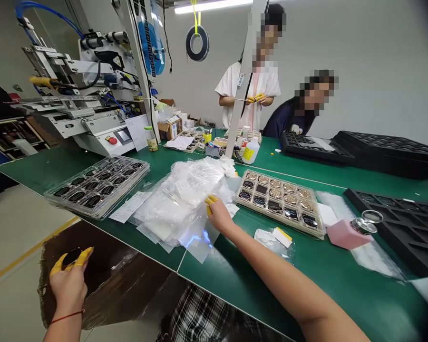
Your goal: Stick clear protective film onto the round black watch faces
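Pinching a black oval part (72, 257) in the left grip (68, 285); right grip (217, 213) on clear plastic bags (181, 204), closure indeterminate.

Bright, even light falls from a white ceiling strip lamp (212, 4), leaving only soft shadows on the green desk (342, 294). A clear plastic sheet (198, 242) throws back a blue glare, and the wide view bends and darkens toward the right-hand edge.
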A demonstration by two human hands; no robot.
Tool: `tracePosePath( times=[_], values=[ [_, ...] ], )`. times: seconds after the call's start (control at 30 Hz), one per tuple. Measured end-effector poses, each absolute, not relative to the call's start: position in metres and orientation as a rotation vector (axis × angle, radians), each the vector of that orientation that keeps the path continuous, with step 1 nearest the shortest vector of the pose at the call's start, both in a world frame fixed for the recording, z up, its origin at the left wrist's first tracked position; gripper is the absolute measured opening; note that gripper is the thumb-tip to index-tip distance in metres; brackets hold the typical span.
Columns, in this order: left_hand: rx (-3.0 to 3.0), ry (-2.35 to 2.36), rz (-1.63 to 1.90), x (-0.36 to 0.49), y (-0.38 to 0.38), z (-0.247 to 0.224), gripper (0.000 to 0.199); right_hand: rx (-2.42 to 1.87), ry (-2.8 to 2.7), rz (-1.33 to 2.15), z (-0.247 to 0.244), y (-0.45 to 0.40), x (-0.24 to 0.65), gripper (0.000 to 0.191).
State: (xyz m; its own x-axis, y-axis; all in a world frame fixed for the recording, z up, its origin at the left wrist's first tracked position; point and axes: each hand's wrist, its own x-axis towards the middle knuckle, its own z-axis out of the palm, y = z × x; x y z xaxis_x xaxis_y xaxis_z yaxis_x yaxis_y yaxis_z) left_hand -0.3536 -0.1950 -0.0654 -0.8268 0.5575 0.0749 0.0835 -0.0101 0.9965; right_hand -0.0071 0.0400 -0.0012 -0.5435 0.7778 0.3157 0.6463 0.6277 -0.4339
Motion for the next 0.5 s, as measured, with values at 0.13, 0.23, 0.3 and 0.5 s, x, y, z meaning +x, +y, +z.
tracePosePath(
  times=[0.13, 0.23, 0.3, 0.5],
  values=[
    [0.483, 1.829, 2.040, -0.340, -0.183, -0.038, 0.048, -1.185, -2.351, 0.304, 0.002, 0.046, -0.012, 0.042],
    [0.581, 1.803, 2.043, -0.324, -0.163, -0.015, 0.053, -1.195, -2.361, 0.286, 0.007, 0.045, -0.015, 0.036],
    [0.634, 1.811, 2.072, -0.313, -0.140, -0.003, 0.055, -1.183, -2.369, 0.267, 0.013, 0.043, -0.017, 0.032],
    [0.997, 1.748, 1.673, -0.284, -0.058, 0.029, 0.052, -1.210, -2.529, 0.152, 0.074, 0.038, -0.030, 0.034]
  ],
)
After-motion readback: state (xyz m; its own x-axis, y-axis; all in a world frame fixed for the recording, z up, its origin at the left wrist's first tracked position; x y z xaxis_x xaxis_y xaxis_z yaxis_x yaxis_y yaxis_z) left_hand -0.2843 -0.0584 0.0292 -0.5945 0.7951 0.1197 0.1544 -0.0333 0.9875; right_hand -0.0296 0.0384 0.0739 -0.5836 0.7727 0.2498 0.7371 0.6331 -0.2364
